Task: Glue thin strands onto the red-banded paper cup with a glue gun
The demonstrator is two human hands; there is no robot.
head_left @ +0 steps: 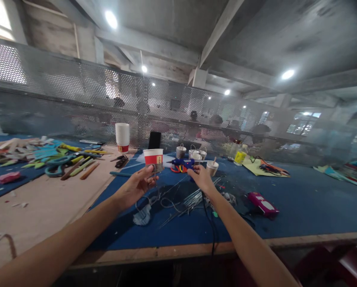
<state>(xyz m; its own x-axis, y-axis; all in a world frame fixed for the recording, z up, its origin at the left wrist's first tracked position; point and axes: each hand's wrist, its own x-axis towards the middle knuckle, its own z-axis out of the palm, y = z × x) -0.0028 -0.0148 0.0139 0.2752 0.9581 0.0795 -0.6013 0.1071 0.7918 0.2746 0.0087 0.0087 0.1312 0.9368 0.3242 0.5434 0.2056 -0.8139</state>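
Observation:
My left hand [139, 182] is closed around the lower part of a red and white paper cup [153, 154], which is upright. Grey-brown cord seems to be wound round the cup's base, and a strand hangs below it. In my right hand [201, 177] is a blue hot glue gun [183, 162]. Its nozzle points left toward the cup, with a gap between them. The fingers partly hide the gun's handle, and a black cable [210, 219] runs down past the table edge. Orange-handled scissors [178, 169] lie just under the gun.
Loose cord and thin wires [196, 197] cover the mat below my hands. Behind stand several small wrapped cups [181, 151], a phone [155, 140] and a cup stack [122, 135]. Tools and scissors [57, 166] lie left; a magenta box [262, 204] and a bottle [240, 155] are right.

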